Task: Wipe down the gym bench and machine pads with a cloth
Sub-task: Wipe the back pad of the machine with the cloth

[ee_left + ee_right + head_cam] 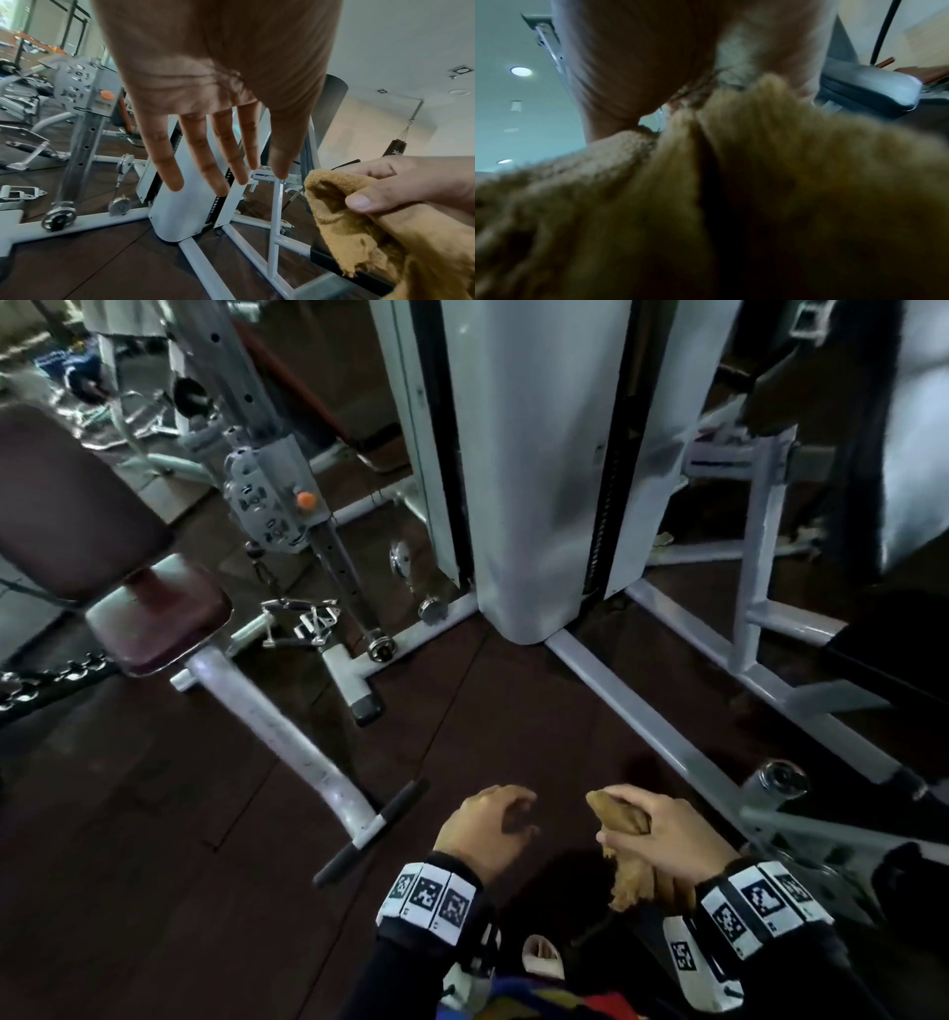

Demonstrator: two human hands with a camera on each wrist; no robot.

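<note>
My right hand (662,834) grips a bunched tan cloth (629,860) low in the head view; the cloth (372,223) hangs below the fist and fills the right wrist view (731,192). My left hand (488,824) hovers just left of it, empty, its fingers (205,154) straight and spread. A maroon seat pad (159,618) with its dark backrest pad (67,500) stands at the far left, well away from both hands. A black pad (801,387) sits on the machine at the upper right.
The white weight-stack tower (539,464) stands straight ahead, with white frame rails (642,711) running across the dark floor. The seat's support leg (287,742) and black foot bar (369,834) lie left of my hands. A cable handle (303,621) rests near the pulley column.
</note>
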